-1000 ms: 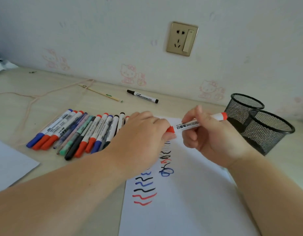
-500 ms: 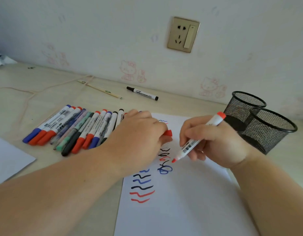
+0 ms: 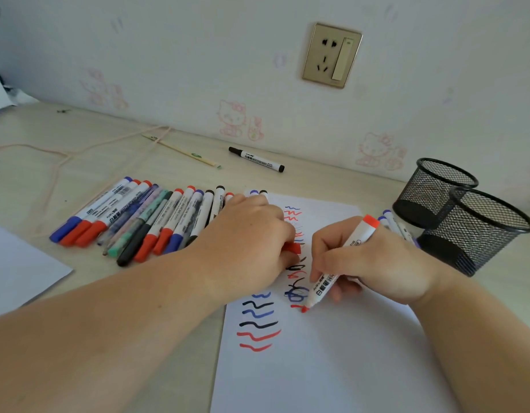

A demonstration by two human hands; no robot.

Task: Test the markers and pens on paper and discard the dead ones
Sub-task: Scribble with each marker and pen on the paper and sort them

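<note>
My right hand [image 3: 374, 260] grips an uncapped red whiteboard marker [image 3: 341, 260], its tip touching the white paper [image 3: 332, 362] beside a short fresh red stroke [image 3: 296, 306]. My left hand [image 3: 245, 248] rests on the paper's left edge and holds the marker's red cap [image 3: 294, 248] in its curled fingers. Blue, black and red squiggles [image 3: 257, 323] cover the sheet. A row of several capped markers and pens [image 3: 144, 219] lies to the left of my left hand.
Two black mesh pen cups [image 3: 478, 228] stand at the right, with a few markers [image 3: 392, 222] lying beside them. A lone black marker [image 3: 256, 158], a thin stick [image 3: 180, 150] and a cord [image 3: 58, 156] lie near the wall. Another sheet [image 3: 16, 269] sits at the left.
My left hand pulled the red cap off the marker. My right hand turned the marker tip down, lowered it to the paper and drew a short red mark.
</note>
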